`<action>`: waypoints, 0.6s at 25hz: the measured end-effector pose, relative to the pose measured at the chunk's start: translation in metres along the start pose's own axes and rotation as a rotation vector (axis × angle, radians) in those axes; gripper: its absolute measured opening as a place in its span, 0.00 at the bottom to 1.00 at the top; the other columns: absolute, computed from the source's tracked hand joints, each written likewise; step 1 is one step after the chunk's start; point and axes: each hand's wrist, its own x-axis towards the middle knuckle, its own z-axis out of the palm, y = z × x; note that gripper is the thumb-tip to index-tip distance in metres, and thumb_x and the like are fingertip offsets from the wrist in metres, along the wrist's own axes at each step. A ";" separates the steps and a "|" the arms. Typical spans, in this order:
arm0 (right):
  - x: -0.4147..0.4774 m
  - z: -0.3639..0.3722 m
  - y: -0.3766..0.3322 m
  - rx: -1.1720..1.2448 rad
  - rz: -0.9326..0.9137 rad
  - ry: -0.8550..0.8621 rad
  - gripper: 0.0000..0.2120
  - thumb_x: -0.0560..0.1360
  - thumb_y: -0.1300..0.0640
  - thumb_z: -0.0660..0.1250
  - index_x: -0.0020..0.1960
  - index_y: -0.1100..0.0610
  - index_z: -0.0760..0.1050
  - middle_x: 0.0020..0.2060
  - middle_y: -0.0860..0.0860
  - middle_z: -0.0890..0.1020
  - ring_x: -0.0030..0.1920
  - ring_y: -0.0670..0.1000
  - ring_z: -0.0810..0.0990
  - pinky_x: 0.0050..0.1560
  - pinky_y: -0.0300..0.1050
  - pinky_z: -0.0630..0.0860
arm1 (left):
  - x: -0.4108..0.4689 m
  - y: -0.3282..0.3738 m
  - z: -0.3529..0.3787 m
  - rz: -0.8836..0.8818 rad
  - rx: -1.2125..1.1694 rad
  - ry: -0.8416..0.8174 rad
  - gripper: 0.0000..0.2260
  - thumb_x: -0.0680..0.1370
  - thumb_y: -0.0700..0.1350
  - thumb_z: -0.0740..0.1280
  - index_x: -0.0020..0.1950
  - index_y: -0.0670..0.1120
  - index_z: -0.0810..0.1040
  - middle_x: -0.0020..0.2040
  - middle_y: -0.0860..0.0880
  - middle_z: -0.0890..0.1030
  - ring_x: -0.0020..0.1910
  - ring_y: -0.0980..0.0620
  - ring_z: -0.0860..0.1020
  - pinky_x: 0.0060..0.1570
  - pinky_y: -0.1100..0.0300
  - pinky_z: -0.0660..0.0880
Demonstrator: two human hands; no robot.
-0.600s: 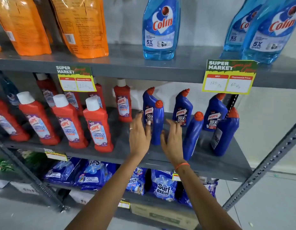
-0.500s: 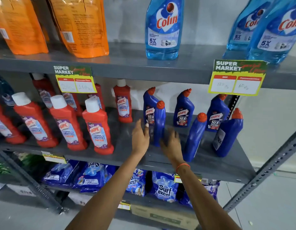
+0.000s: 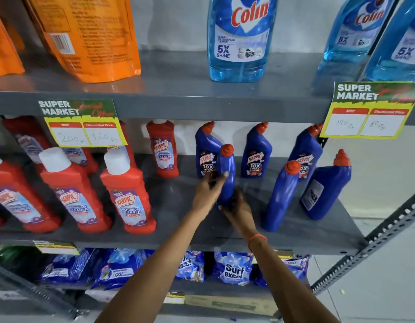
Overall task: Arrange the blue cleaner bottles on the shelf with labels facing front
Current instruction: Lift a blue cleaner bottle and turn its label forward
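Note:
Several blue cleaner bottles with red caps stand on the grey middle shelf (image 3: 318,231). The front-left blue bottle (image 3: 227,173) shows no label and both hands hold it: my left hand (image 3: 207,194) wraps its left side, my right hand (image 3: 239,208) grips its base. Three back-row bottles (image 3: 205,155), (image 3: 256,152), (image 3: 305,152) show their labels to the front. Another front bottle (image 3: 282,197) shows plain blue with no label. The rightmost bottle (image 3: 325,190) stands turned, a grey label on its left side.
Red cleaner bottles (image 3: 127,192) fill the left half of the same shelf. Light blue glass-cleaner bottles (image 3: 239,38) and orange pouches (image 3: 90,36) stand on the shelf above, with price tags (image 3: 369,110) on its edge. Detergent packs (image 3: 232,269) lie below. A slotted upright (image 3: 376,241) runs at the right.
Both hands moved forward and closed around the front-left blue bottle, which they only flanked before. The camera has moved closer to the shelf.

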 end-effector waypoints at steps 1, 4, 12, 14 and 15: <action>-0.001 0.000 0.000 0.027 -0.010 0.006 0.26 0.67 0.61 0.71 0.63 0.55 0.68 0.59 0.58 0.77 0.57 0.57 0.78 0.60 0.57 0.75 | 0.001 0.002 0.006 0.021 0.088 0.038 0.19 0.72 0.57 0.68 0.55 0.45 0.76 0.52 0.46 0.82 0.51 0.50 0.79 0.51 0.57 0.75; -0.001 0.002 0.004 0.066 -0.026 -0.002 0.26 0.67 0.56 0.70 0.64 0.52 0.67 0.58 0.56 0.76 0.57 0.56 0.78 0.60 0.58 0.75 | 0.000 0.009 0.026 0.070 0.408 0.247 0.26 0.66 0.63 0.71 0.51 0.43 0.74 0.48 0.43 0.83 0.47 0.43 0.81 0.48 0.51 0.78; 0.000 -0.018 -0.004 -0.018 -0.104 -0.049 0.30 0.69 0.54 0.72 0.68 0.54 0.65 0.62 0.56 0.71 0.61 0.55 0.74 0.62 0.51 0.73 | 0.015 0.022 0.007 0.110 0.406 0.299 0.16 0.70 0.49 0.72 0.49 0.38 0.76 0.46 0.38 0.83 0.44 0.39 0.80 0.37 0.57 0.72; 0.008 -0.027 -0.007 0.040 -0.081 -0.079 0.32 0.66 0.52 0.75 0.66 0.51 0.66 0.62 0.54 0.73 0.61 0.54 0.75 0.62 0.51 0.74 | 0.022 0.029 -0.010 0.131 0.288 0.208 0.12 0.70 0.45 0.72 0.49 0.40 0.77 0.47 0.39 0.83 0.42 0.44 0.79 0.32 0.63 0.70; 0.011 -0.030 -0.007 0.088 -0.057 -0.102 0.35 0.64 0.52 0.76 0.67 0.50 0.65 0.63 0.53 0.74 0.61 0.53 0.75 0.63 0.52 0.74 | 0.023 0.033 -0.017 0.129 0.211 0.144 0.11 0.70 0.44 0.73 0.49 0.42 0.78 0.49 0.40 0.83 0.43 0.45 0.80 0.34 0.64 0.72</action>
